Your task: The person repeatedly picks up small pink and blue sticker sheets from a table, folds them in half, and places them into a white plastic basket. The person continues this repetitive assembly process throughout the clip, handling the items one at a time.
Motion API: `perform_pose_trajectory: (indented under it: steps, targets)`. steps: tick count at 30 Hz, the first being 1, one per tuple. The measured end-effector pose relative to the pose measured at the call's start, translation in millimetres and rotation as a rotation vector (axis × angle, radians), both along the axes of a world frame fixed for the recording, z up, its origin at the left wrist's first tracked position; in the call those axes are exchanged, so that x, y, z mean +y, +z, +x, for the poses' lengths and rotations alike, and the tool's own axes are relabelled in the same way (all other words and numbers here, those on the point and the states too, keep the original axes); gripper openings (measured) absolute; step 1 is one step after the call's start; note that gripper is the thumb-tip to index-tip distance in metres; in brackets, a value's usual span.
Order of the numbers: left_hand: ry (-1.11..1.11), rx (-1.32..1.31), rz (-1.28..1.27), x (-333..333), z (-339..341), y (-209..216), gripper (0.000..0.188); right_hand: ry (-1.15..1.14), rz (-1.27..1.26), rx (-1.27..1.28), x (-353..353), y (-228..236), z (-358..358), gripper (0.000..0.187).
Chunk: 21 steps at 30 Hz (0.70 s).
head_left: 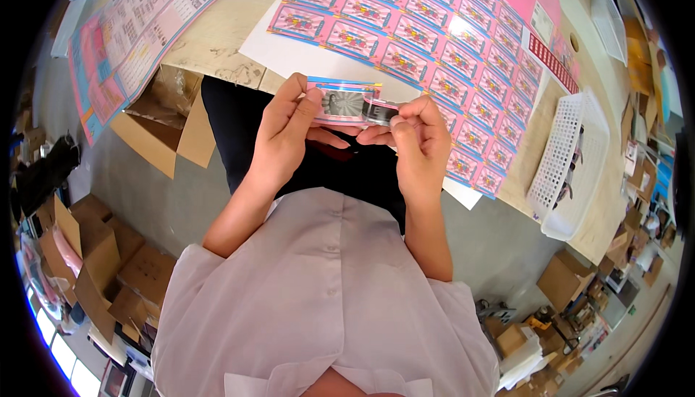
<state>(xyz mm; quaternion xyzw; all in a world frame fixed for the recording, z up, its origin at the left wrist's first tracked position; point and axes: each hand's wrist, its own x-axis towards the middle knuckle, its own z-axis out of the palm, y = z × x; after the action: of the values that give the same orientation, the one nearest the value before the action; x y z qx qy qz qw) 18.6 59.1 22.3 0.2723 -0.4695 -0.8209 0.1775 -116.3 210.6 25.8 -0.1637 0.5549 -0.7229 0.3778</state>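
Just over the near table edge, my left hand pinches the left end of a small card. It has a pink and blue border and a grey rayed picture in the middle, with a glossy surface. My right hand grips a small dark, shiny strip-like piece with clear edges between thumb and fingers. This piece lies against or over the card's right end; whether the two are joined I cannot tell. Beyond the hands, a large sheet of repeated pink and blue card prints covers much of the table.
White paper shows under the printed sheet. A red-and-white strip and a white perforated basket with dark items sit at right. A printed pink poster overhangs the left edge, near an open cardboard box. Several cartons stand on the floor.
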Motion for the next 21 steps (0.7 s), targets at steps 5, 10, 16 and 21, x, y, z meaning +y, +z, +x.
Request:
perform_pose_trajectory:
  steps: [5, 10, 16, 21]
  targets:
    - [0.061, -0.005, -0.091, 6.5, -5.3, 2.5, 0.016, -0.016, 0.021, -0.036, 2.4, -1.7, 0.4, 0.002]
    - [0.158, -0.061, -0.219, 18.9, -13.5, -13.8, 0.033, -0.061, -0.02, -0.042, 8.6, -17.6, 10.2, 0.008]
    - [0.263, -0.106, -0.192, 43.2, -31.7, -1.8, 0.044, -0.037, 0.077, 0.09, 22.0, -9.0, -3.8, 0.023]
    - [0.127, -0.113, -0.474, 56.7, -32.9, -8.5, 0.035, -0.132, 0.249, 1.311, 45.9, 32.0, -20.7, 0.064]
